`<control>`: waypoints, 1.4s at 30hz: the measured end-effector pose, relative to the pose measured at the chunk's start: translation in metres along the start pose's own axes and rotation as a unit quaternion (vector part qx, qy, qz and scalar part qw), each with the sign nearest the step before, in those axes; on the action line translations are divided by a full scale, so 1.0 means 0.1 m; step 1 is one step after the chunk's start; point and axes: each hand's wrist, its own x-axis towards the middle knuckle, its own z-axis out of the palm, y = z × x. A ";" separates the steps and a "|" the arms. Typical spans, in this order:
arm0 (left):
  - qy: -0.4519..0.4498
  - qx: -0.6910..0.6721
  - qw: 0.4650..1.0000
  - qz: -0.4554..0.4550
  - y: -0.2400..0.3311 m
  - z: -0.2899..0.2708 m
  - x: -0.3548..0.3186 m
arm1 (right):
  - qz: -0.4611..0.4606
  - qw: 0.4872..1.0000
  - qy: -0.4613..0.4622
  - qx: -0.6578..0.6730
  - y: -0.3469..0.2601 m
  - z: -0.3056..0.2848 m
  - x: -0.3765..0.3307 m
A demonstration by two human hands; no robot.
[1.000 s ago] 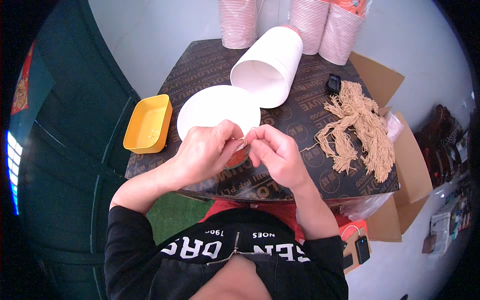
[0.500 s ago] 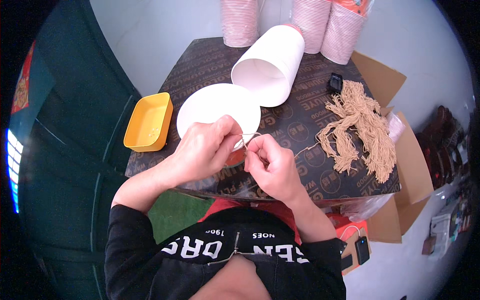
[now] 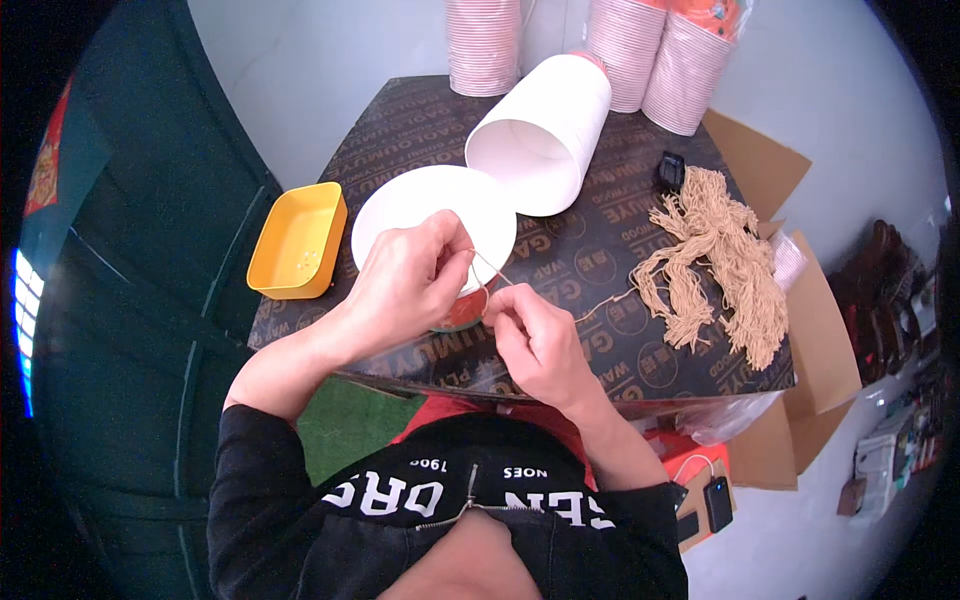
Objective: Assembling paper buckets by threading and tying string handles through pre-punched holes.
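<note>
Left fingers (image 3: 457,268) and right fingers (image 3: 523,303) pinch tan string (image 3: 491,267) — running between them.

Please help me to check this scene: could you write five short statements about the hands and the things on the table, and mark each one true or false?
1. A thin string runs between the left hand and the right hand. True.
2. The white cylinder stands upright. False: it lies on its side, its open end visible.
3. The tan yarn lies to the right of both hands. True.
4. The small black object is inside the yellow container. False: the small black object lies by the yarn's far end.
5. The person's sleeves are black. True.
</note>
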 end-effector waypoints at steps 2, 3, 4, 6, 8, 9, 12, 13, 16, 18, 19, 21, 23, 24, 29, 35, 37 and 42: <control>-0.012 -0.007 1.000 -0.022 0.00 0.00 -0.01 | 0.028 0.996 0.017 0.082 0.04 0.04 -0.02; -0.007 -0.007 1.000 -0.016 0.00 0.01 -0.01 | 0.027 0.996 0.016 0.081 0.02 0.05 -0.02; -0.002 -0.007 1.000 -0.011 0.00 0.02 -0.02 | 0.066 0.994 0.003 0.086 -0.01 0.06 -0.02; -0.001 -0.002 1.000 -0.011 0.01 0.01 -0.02 | 0.104 0.990 -0.010 0.091 -0.03 0.10 -0.03; 0.001 0.003 1.000 -0.010 0.01 0.00 -0.02 | 0.032 0.999 0.029 -0.007 0.00 0.14 -0.03; -0.003 0.004 1.000 -0.017 0.02 0.01 -0.02 | 0.031 0.999 0.029 -0.008 0.02 0.15 -0.03; 0.003 0.015 1.000 -0.005 -0.02 0.02 -0.03 | -0.112 0.982 0.105 -0.114 0.03 0.15 -0.01; 0.010 0.024 1.000 0.014 -0.03 0.03 -0.04 | -0.143 0.972 0.135 -0.130 0.01 0.15 0.00; 0.009 0.032 0.999 0.018 -0.02 0.04 -0.05 | -0.182 0.956 0.175 -0.148 0.00 0.13 0.02; 0.008 0.044 0.999 0.027 -0.04 0.06 -0.07 | -0.191 0.952 0.185 -0.150 -0.01 0.12 0.03; 0.007 0.055 0.998 0.037 -0.04 0.06 -0.08 | -0.157 0.963 0.177 -0.132 -0.05 0.10 0.03; 0.003 0.051 0.998 0.039 -0.04 0.04 -0.07 | -0.123 0.971 0.169 -0.114 -0.06 0.11 0.04; 0.000 0.048 0.998 0.041 -0.04 0.05 -0.07 | -0.059 0.979 0.193 0.015 -0.04 0.15 0.08; -0.003 0.053 0.998 0.045 -0.04 0.05 -0.08 | -0.045 0.978 0.200 0.045 -0.03 0.17 0.08; -0.016 0.063 0.997 0.042 -0.03 0.04 -0.07 | -0.010 0.984 0.174 0.048 -0.01 0.17 0.06; -0.018 0.042 0.998 0.035 -0.03 0.03 -0.07 | 0.005 0.989 0.143 0.042 -0.03 0.17 -0.01; -0.016 0.037 0.999 0.035 -0.03 0.04 -0.07 | -0.012 0.988 0.151 0.027 -0.02 0.18 0.00; -0.013 0.038 0.999 0.035 -0.05 0.04 -0.06 | -0.097 0.978 0.185 -0.025 0.04 0.18 0.04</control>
